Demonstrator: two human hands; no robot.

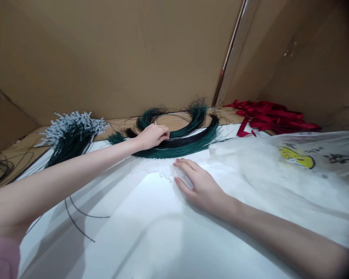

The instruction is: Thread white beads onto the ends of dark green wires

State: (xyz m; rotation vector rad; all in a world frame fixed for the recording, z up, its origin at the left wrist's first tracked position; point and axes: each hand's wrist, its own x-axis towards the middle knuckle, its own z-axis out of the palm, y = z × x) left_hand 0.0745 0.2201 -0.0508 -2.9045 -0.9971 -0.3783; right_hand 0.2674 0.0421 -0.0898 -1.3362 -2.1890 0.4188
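My left hand (153, 136) reaches to the back of the white surface and is closed over the curved bundles of thin green and black wires (189, 143). Its fingertips are pressed together at the wires; what they pinch is too small to make out. My right hand (199, 184) rests nearer to me, its fingers stretched out and a little apart. Under and beside its fingertips lies a spread of small white beads (154, 167). No object shows in the right hand.
A bunch of green stems with whitish beaded tips (75, 130) lies at the left. Red ribbon (275, 116) is heaped at the back right. Below it spreads a translucent plastic bag (279, 174) with a yellow print. Cardboard walls (119, 58) close off the back and sides.
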